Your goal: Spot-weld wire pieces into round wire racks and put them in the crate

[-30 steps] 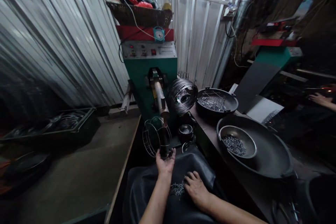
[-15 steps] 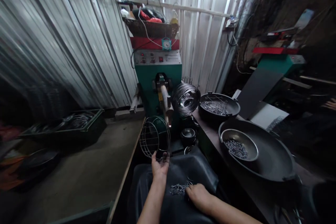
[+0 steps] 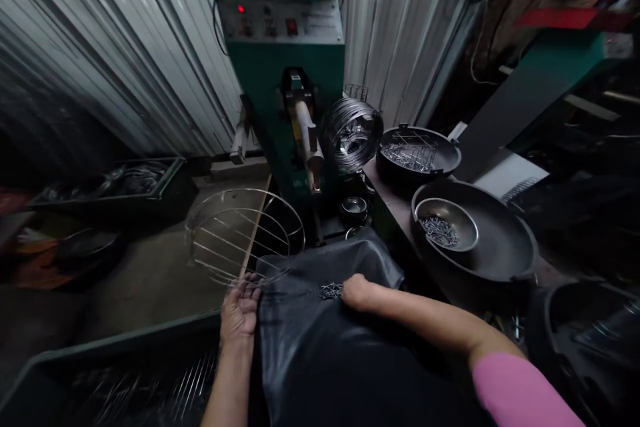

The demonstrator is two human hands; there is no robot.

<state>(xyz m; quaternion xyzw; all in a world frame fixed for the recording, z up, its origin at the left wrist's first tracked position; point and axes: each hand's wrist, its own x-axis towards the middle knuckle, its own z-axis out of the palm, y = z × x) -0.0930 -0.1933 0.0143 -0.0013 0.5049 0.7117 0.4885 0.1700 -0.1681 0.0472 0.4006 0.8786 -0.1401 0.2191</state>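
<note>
The left hand (image 3: 240,310) grips the wire basket frame (image 3: 245,237) at its near rim, fingers (image 3: 249,293) curled around the wires. The frame is tilted and held just left of the black lap sheet (image 3: 320,360). The right hand (image 3: 357,291) rests on the pile of short wire pieces (image 3: 330,291) on that sheet, fingers bunched; whether they pinch a piece cannot be told. Recommended: steady the frame by its rim and pick single pieces, so none slides off the sheet.
</note>
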